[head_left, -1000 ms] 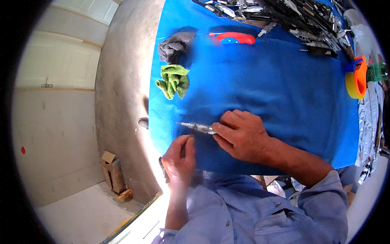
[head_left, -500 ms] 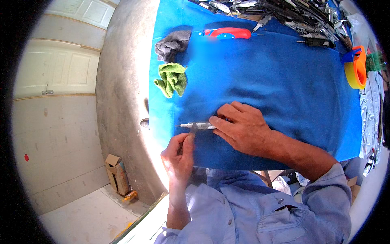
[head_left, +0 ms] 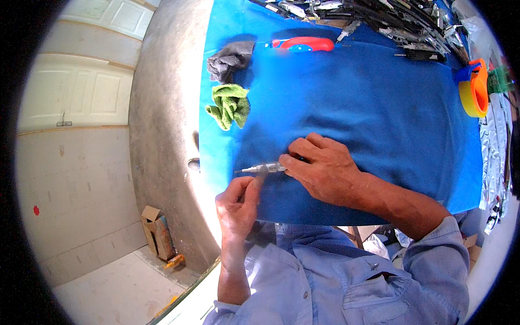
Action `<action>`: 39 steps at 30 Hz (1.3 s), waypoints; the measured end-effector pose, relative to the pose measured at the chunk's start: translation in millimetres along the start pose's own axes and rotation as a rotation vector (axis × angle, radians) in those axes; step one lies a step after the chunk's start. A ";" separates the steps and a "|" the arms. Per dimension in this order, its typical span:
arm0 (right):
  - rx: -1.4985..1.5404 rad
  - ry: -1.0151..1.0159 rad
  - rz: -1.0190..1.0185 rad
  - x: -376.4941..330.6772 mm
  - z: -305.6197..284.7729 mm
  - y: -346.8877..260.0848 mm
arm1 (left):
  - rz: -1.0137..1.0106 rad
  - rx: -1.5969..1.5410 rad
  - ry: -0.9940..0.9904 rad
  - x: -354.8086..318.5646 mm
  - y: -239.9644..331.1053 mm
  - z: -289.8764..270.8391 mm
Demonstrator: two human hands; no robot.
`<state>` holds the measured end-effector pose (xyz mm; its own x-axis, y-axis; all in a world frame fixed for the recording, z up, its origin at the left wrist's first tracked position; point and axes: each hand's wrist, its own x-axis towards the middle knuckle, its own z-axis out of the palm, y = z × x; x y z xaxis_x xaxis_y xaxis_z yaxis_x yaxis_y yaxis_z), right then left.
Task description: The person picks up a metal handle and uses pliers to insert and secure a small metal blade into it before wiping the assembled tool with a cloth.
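Observation:
Over the near part of the blue cloth [head_left: 368, 97], my right hand [head_left: 325, 168] grips the right end of a slim white-and-silver pen-shaped tool [head_left: 276, 167]. Its thin tip points left. My left hand [head_left: 237, 203] is closed, with thumb and finger pinching a small dark flat piece [head_left: 262, 172]. That piece crosses the tool near its middle; it is blurred, and its kind is not clear. My right fingers hide the tool's other end.
A grey cloth [head_left: 230, 60] and a green cloth [head_left: 230, 105] lie at the far left. Beyond are a red-and-blue cutter [head_left: 303, 44] and a pile of dark and silver tools [head_left: 401, 24]. An orange tape dispenser [head_left: 475, 89] stands at the right edge.
The pen-shaped tool's pointed end has dipped slightly toward me, so it lies a little more slanted. The dark piece has shifted slightly right along it. Both hands keep their grips.

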<state>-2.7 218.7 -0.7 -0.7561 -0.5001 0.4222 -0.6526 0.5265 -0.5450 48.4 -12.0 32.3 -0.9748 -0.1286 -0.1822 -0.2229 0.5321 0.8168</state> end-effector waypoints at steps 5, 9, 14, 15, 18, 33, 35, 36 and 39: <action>-0.009 0.004 0.004 -1.0 0.5 0.3 | 0.033 -0.004 0.022 -0.9 -4.8 1.8; -0.010 -0.003 0.004 -2.0 1.8 0.4 | 0.035 -0.099 0.038 4.8 -1.5 4.7; -0.010 0.011 -0.003 -2.3 3.3 0.8 | 0.075 -0.050 0.008 4.6 -2.3 3.2; -0.009 0.007 -0.002 -2.3 2.8 0.9 | 0.065 -0.051 0.010 3.8 -3.4 3.6; -0.004 0.003 -0.002 -2.0 2.9 0.4 | 0.039 -0.070 0.007 1.9 -5.8 3.7; 0.015 -0.021 0.013 -2.8 1.5 0.7 | -0.012 -0.196 0.020 4.7 -5.3 0.2; 0.017 -0.023 0.018 -1.7 -0.2 0.0 | 0.001 -0.177 0.022 6.2 -5.5 2.9; 0.015 -0.030 0.022 -1.1 -1.8 -0.4 | -0.001 -0.151 0.014 6.1 -4.8 2.5; 0.011 -0.029 0.022 -1.6 -0.6 0.4 | -0.006 -0.112 -0.005 5.7 -2.0 2.9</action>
<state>-1.8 220.1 -1.1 -0.7684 -0.5084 0.3887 -0.6350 0.5301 -0.5620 43.2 -11.4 28.0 -0.9735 -0.1271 -0.1903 -0.2272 0.4348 0.8714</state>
